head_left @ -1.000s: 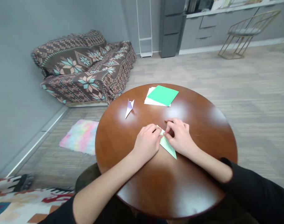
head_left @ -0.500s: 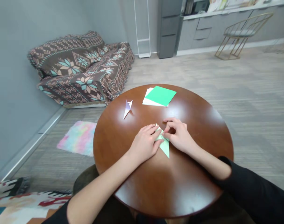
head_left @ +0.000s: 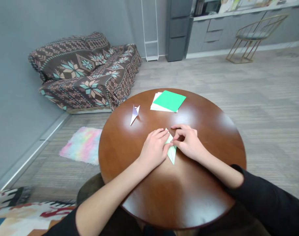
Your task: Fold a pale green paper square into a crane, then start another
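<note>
A narrow, pale green folded paper (head_left: 172, 154) lies on the round brown table (head_left: 149, 196), with one point toward me and the other away. My left hand (head_left: 154, 146) rests over its left side, fingers stretched out and pressing it to the tabletop. At the paper's right edge, my right hand (head_left: 187, 141) has thumb and index finger pinched together on it. Fingers of both hands hide the middle of the paper.
A small purple and white folded paper figure (head_left: 135, 114) stands at the table's far left. Farther back, a green sheet (head_left: 170, 101) tops a stack of white paper (head_left: 159, 107). Beyond the table are a draped sofa (head_left: 90, 72) and a wire-backed chair (head_left: 250, 36).
The green paper has turned slightly, its near point shifting left, and it looks narrower at the near end. My left hand has slid a little right; my right hand stays almost in place.
</note>
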Motion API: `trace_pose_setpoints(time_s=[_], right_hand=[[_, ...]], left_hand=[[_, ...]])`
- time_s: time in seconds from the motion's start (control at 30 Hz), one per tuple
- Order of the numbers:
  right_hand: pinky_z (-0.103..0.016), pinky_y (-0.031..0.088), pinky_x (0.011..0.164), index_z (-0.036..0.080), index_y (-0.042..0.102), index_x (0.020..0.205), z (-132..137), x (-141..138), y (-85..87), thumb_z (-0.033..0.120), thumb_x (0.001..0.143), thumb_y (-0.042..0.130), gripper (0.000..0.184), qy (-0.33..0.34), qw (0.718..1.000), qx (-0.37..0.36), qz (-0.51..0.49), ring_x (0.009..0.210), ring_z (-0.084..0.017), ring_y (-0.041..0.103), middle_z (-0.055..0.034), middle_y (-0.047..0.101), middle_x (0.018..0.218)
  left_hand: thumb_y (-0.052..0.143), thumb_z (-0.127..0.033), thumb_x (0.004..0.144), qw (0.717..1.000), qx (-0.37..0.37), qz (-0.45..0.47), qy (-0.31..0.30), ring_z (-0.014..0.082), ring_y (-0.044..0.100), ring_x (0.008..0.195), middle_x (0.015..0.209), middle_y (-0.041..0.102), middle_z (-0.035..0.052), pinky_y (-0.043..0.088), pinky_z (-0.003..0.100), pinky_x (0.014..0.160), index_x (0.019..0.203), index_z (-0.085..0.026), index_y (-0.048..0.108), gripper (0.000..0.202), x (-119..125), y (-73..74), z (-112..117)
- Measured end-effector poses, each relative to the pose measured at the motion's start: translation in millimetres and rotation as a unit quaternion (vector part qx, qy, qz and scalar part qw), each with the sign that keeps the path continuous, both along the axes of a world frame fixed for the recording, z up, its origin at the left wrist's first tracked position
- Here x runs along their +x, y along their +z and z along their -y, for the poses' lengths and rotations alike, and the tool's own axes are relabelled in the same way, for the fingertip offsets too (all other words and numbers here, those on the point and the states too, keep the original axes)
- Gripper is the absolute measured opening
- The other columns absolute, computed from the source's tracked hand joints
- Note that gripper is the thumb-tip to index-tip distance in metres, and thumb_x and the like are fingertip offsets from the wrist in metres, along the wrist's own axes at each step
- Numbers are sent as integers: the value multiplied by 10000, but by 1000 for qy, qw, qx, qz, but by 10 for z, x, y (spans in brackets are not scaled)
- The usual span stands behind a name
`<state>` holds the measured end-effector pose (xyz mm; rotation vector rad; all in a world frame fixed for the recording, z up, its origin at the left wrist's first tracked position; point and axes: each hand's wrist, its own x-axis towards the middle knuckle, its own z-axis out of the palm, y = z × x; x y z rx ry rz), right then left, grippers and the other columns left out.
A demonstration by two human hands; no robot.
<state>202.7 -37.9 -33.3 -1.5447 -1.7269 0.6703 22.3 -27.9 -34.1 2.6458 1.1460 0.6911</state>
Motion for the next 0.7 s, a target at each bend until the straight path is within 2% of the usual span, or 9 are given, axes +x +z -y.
trace_pose_setpoints(time_s=[0.23, 0.33, 0.47, 0.57, 0.7], right_hand=[[-566, 236, 1109, 201, 562, 513, 0, -26, 25, 77, 657, 633, 203, -20, 1000, -17, -2, 1255, -309, 560, -55, 710, 1252], [-559, 251, 1089, 197, 544, 522, 12, -34, 27, 67, 659, 601, 197, -18, 1000, -13, 10, 1252, -298, 559, -59, 704, 1257], [-559, 259, 1076, 197, 538, 528, 47, -43, 28, 83, 661, 602, 187, -13, 1000, -11, 20, 1250, -297, 556, -64, 698, 1269], [-566, 253, 1078, 196, 522, 516, 91, -50, 33, 89, 659, 603, 196, -13, 1000, -16, 17, 1259, -303, 547, -63, 697, 1274], [-582, 244, 1090, 192, 508, 504, 182, -45, 52, 73, 655, 600, 213, -18, 999, -27, 9, 1260, -310, 545, -65, 700, 1270]], left_hand=[[644, -269, 896, 1000, -8, -24, -2, 311, 570, 1318, 1364, 670, 146, 453, 471, 1144, 1232, -87, 696, 385, -3, 79, 25], [635, -226, 866, 1000, -5, -28, -8, 311, 553, 1328, 1373, 656, 151, 450, 473, 1139, 1250, -93, 681, 409, -18, 95, 56], [533, -166, 918, 1000, 3, -24, 7, 289, 573, 1301, 1335, 678, 137, 466, 468, 1110, 1220, -113, 699, 349, -12, 80, 51], [560, -244, 946, 1000, 3, -23, 13, 294, 590, 1274, 1310, 692, 135, 488, 474, 1074, 1165, -129, 716, 292, 11, 67, 31], [586, -219, 928, 1000, -2, -24, 18, 293, 579, 1296, 1332, 683, 128, 478, 478, 1084, 1196, -149, 702, 300, 28, 59, 30]])
